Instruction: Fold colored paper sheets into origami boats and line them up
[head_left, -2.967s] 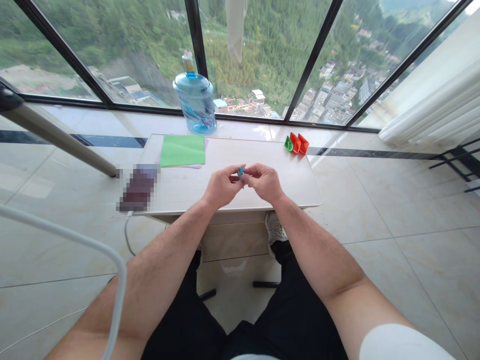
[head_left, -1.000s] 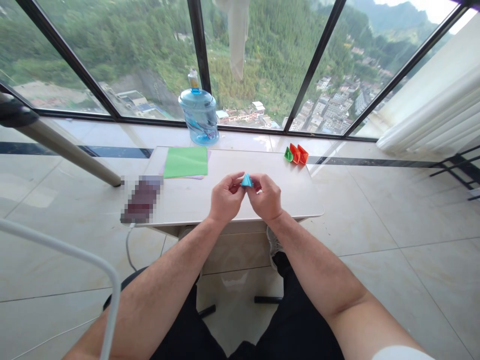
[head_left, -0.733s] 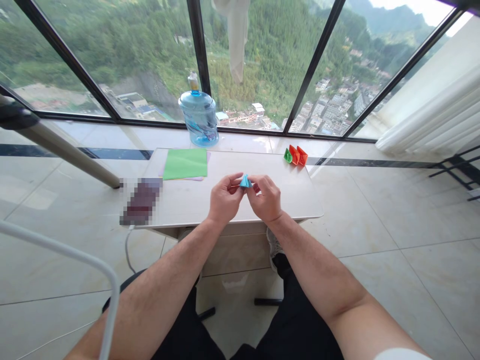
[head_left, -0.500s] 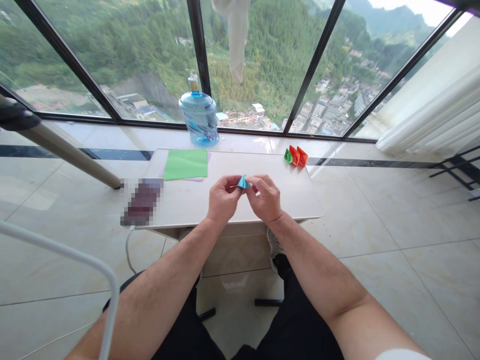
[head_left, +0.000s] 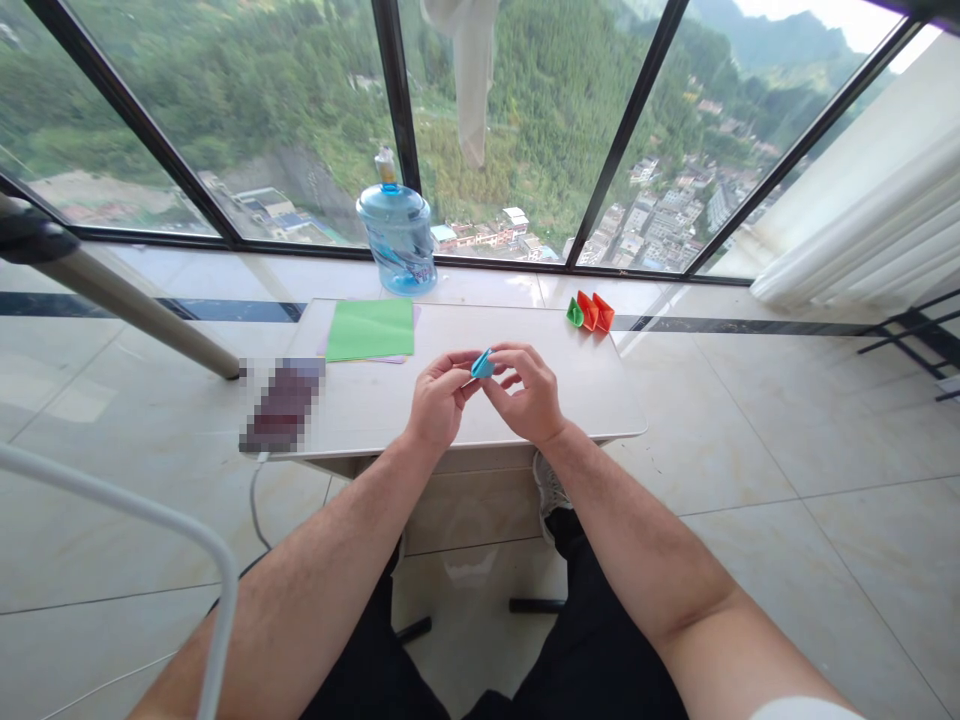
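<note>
A small piece of folded blue paper (head_left: 482,365) is held over the white table (head_left: 375,410), between my two hands. My left hand (head_left: 439,395) pinches its left side with thumb and fingers. From the right, my right hand (head_left: 529,393) grips it with thumb and bent fingers. Parts of the paper are hidden behind the fingertips. At the table's far right corner stand folded paper pieces: a green one (head_left: 575,312) beside two red-orange ones (head_left: 595,312). A stack of paper sheets (head_left: 371,329), green on top, lies at the far left of the table.
A blurred-out dark object (head_left: 281,405) lies on the table's left end, with a cable below it. Behind the table, a large blue water bottle (head_left: 400,235) stands by the window. A white tube (head_left: 150,505) curves across the lower left, and a pole (head_left: 142,300) slants above it.
The blue paper has turned in my fingers and shifted slightly left, showing a different face. My left hand has moved a little left and down; my right hand's fingers have shifted on the paper.
</note>
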